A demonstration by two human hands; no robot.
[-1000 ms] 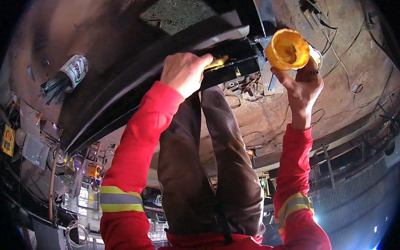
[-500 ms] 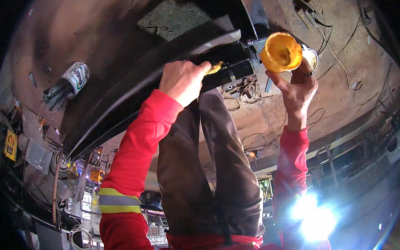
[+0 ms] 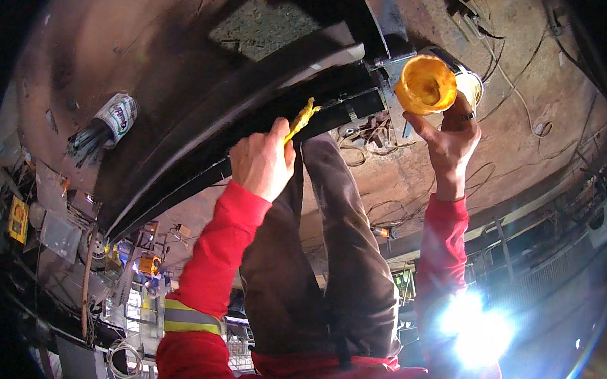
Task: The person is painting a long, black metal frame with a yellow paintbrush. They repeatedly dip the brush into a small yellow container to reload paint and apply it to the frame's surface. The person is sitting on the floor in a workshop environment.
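We see a long black curved panel (image 3: 245, 104) arching across the view, with a can of rods (image 3: 107, 123) beside it (to the left). Our left hand (image 3: 261, 161) is clenched around a yellow brush (image 3: 302, 118) touching the panel's edge. Our right hand (image 3: 450, 135) grips an orange-stained cup (image 3: 426, 84), tipped toward us.

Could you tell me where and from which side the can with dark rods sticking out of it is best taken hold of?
Grip the can with rods around its round white body, near the closed end. It lies on its side on the brown surface, with the dark rods fanning out of its mouth toward the picture's lower left, so coming across the body from the side, away from the rods, probably gives the fingers a clear wrap.
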